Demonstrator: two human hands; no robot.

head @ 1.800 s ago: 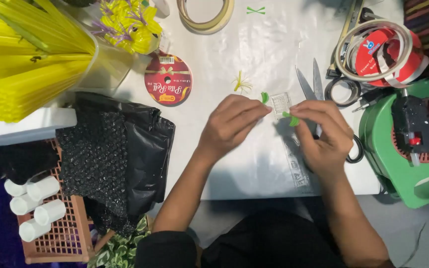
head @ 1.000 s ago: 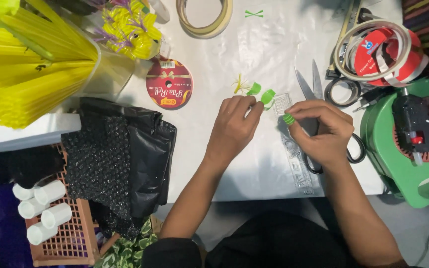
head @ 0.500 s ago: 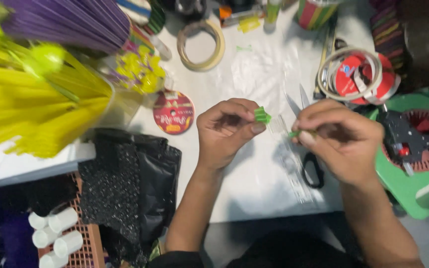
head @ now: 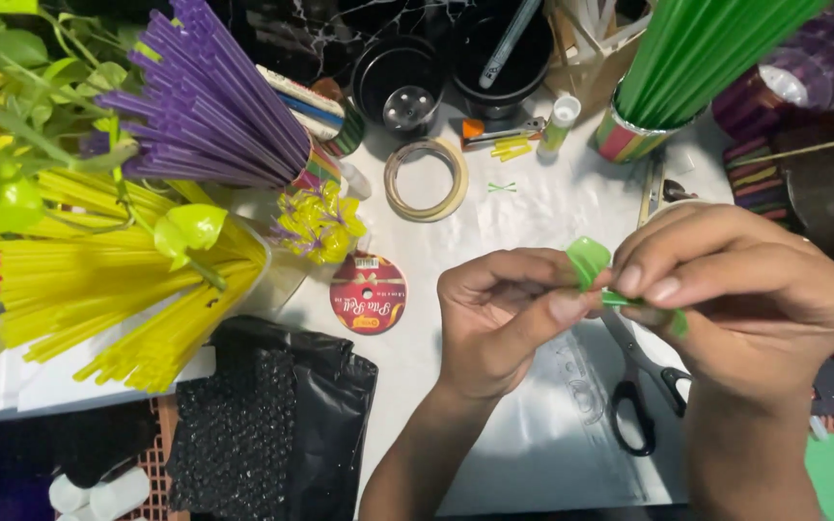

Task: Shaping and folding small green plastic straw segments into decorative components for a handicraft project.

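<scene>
My left hand (head: 509, 314) and my right hand (head: 736, 289) meet above the white table (head: 533, 222). Between their fingertips they pinch a small bright green piece of plastic strip (head: 591, 262), folded into a loop that sticks up between the thumbs. A thin green end of it runs under my right fingers. Both hands are raised close to the camera. A pair of black-handled scissors (head: 641, 391) lies on the table just below my right hand.
Bundles of yellow straws (head: 118, 289), purple straws (head: 214, 106) and green straws (head: 697, 48) stand in cups. A tape roll (head: 427, 180), a red ribbon spool (head: 369, 292), a small yellow straw flower (head: 320, 224) and black bubble wrap (head: 272, 425) lie around.
My hands have lifted off the table toward the camera with the green piece. The view has tilted up, showing the purple and green straw bundles at the back.
</scene>
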